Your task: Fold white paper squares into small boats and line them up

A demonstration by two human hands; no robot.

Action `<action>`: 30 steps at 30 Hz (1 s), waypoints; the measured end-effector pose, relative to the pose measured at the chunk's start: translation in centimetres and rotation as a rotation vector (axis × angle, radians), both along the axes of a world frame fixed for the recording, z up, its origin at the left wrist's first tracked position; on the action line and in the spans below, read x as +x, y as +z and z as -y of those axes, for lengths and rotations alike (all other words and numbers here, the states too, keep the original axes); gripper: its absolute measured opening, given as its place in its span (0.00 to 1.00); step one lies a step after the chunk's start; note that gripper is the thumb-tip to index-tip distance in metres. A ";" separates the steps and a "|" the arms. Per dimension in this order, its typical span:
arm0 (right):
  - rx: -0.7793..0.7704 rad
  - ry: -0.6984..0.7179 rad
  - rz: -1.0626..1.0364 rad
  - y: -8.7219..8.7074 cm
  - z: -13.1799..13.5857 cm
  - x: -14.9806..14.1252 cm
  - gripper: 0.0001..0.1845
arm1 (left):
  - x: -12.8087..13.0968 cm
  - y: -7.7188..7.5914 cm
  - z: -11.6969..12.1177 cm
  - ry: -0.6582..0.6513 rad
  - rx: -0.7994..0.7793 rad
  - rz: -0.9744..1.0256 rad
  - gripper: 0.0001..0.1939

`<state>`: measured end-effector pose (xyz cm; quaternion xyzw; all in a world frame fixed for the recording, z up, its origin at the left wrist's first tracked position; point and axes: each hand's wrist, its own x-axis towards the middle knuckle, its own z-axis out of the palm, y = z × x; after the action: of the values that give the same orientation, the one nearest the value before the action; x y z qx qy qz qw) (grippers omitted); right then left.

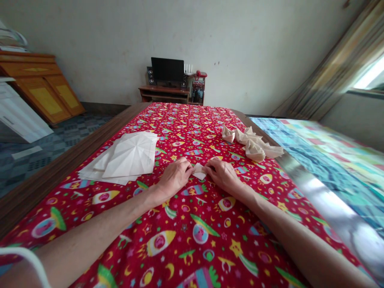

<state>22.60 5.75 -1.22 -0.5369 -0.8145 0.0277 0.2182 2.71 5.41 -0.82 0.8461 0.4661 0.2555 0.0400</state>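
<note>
A small folded piece of white paper (199, 171) lies low over the red patterned cloth, between my two hands. My left hand (177, 174) pinches its left edge with closed fingers. On the opposite edge, my right hand (221, 173) grips the paper in the same way. Left of my hands rests a stack of creased white paper sheets (132, 155), the top one marked with folds that spread from its middle. Several folded paper shapes (253, 146) with pointed tips sit in a group to the right, beyond my right hand.
The red cloth (195, 224) covers a long table with a brown edge (36, 200). A desk with a monitor (168, 70) stands against the far wall. At the left is a wooden cabinet (45, 92); a bed with a blue cover (315, 160) is at the right.
</note>
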 end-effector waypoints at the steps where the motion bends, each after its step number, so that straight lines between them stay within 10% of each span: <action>1: 0.017 -0.002 0.031 -0.1 0.0 0.0 0.12 | 0.0 0.0 0.0 0.021 0.008 -0.038 0.09; 12: 0.023 -0.033 0.283 1.3 0.3 -0.9 0.13 | 0.5 0.6 0.2 0.110 0.015 -0.192 0.09; 30: -0.134 0.033 -0.189 0.7 -0.4 -0.1 0.09 | 0.5 -0.2 -1.5 -0.081 -0.152 0.150 0.08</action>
<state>22.50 6.17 -0.54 -0.5318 -0.7952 0.1363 0.2574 3.25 6.90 -1.00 0.8372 0.4453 0.2804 0.1491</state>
